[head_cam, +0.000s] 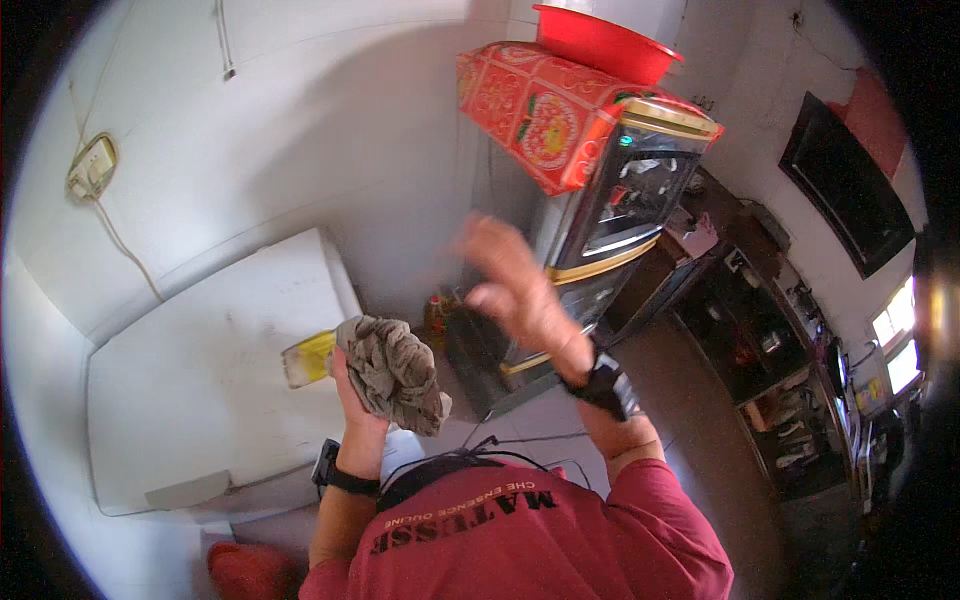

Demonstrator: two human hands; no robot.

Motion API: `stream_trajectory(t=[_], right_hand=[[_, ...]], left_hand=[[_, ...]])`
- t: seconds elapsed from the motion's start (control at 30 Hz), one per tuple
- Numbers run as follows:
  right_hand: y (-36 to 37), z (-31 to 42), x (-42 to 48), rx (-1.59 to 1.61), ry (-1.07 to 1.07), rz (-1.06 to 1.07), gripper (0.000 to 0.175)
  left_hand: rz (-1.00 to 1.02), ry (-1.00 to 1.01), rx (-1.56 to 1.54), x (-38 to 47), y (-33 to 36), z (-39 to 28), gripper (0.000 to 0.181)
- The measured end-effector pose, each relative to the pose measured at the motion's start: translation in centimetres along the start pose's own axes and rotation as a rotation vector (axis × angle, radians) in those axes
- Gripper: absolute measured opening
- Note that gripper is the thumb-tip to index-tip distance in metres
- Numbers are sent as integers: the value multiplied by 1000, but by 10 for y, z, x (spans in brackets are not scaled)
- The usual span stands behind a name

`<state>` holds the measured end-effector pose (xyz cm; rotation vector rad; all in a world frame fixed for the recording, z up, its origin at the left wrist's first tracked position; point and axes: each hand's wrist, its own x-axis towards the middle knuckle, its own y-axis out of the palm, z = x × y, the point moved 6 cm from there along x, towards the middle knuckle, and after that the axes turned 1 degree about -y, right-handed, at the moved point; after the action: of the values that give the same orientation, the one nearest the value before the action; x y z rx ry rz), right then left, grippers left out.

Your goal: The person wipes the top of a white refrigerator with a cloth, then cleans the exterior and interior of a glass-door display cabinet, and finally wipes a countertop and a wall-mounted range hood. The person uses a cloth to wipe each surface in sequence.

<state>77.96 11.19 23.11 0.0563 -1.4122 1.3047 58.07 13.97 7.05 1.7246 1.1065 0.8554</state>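
Note:
A crumpled grey-brown cloth point(394, 371) is held in my left hand point(356, 394), in front of my chest. A yellow and whitish object point(309, 360) juts out to the left from behind the cloth; its kind cannot be told. My right hand point(517, 292) is raised, blurred, with its fingers apart and nothing in them, before a dark glass-fronted cabinet point(630, 202) with gold trim. Below and left of my left hand lies the white top of a chest-like appliance or table point(217, 360).
A red patterned cloth point(540, 112) covers the cabinet's top, with a red plastic basin point(607, 41) on it. A bottle point(436, 313) stands by the wall. Dark shelving point(750, 330) lines the right side. A red item point(251, 574) lies at lower left.

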Motion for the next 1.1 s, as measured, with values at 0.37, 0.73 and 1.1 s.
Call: stream_trajectory(t=[0.37,0.73,1.1], right_hand=[[-244,-154,65,-707,-147,-396,47],[-232,-222,79,-582,0,-318,32],[-236,-225,72,-577,20,-362,72]], left_hand=[[95,64,140,111,73,158,59],[243,242,750,199,46,283,74],[692,761,1035,308,152,194,52]])
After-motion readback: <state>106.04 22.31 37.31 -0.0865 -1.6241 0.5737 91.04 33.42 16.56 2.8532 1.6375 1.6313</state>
